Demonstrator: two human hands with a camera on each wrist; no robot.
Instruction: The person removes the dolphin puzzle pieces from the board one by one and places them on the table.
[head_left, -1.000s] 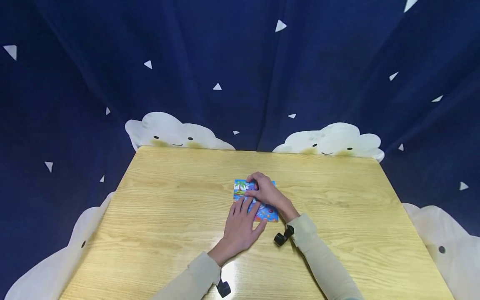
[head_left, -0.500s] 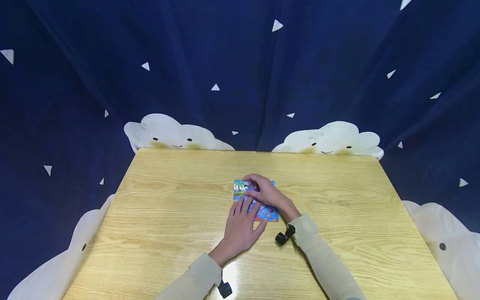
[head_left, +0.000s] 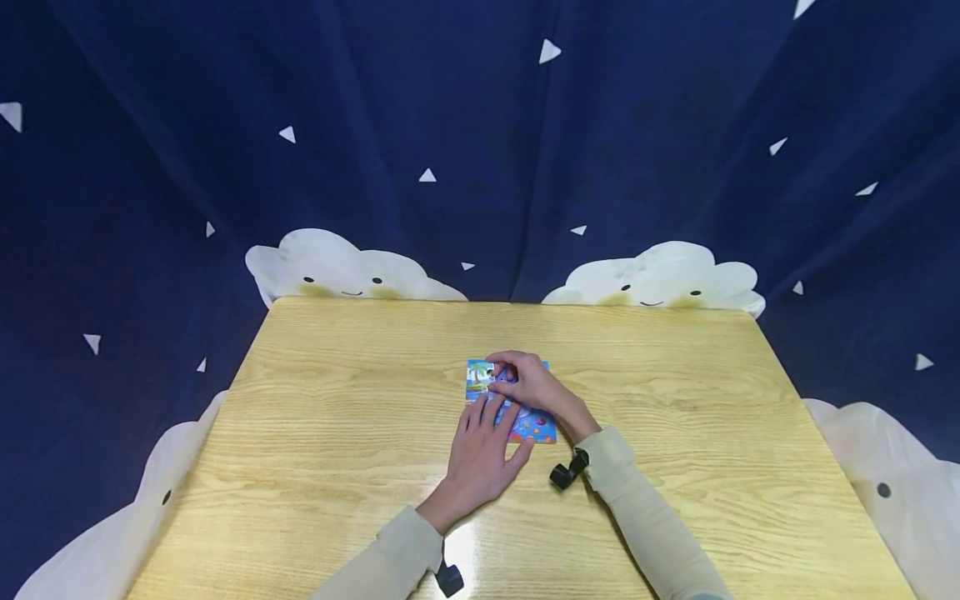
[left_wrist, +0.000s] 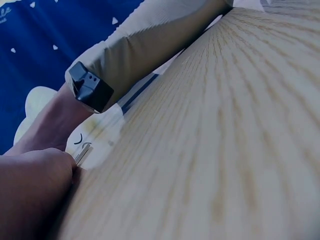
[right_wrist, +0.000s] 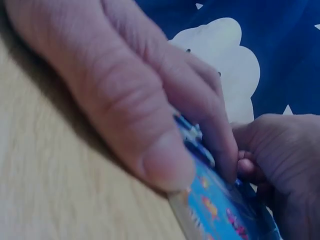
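A small jigsaw puzzle [head_left: 536, 429] with a bright sea picture lies flat on the table, a palm tree at its far left corner. My left hand [head_left: 477, 462] spreads over its near left part with straight fingers. In the right wrist view, the left thumb [right_wrist: 167, 162] presses at the board's near edge. My right hand [head_left: 534, 383] is bent over the far part, thumb and forefinger curled round a blue-purple puzzle piece [head_left: 503, 376]. White and dark gaps show beside that piece. Most of the puzzle's middle is hidden under both hands.
The wooden table [head_left: 337, 400] extends around the puzzle on all sides. A dark blue curtain [head_left: 480, 125] with white triangles and smiling clouds hangs behind its far edge. Each wrist bears a small black camera [head_left: 562, 476].
The right fingertips have shifted slightly left over the puzzle, uncovering a little more of the gap beside the palm tree. The left hand has stayed in place.
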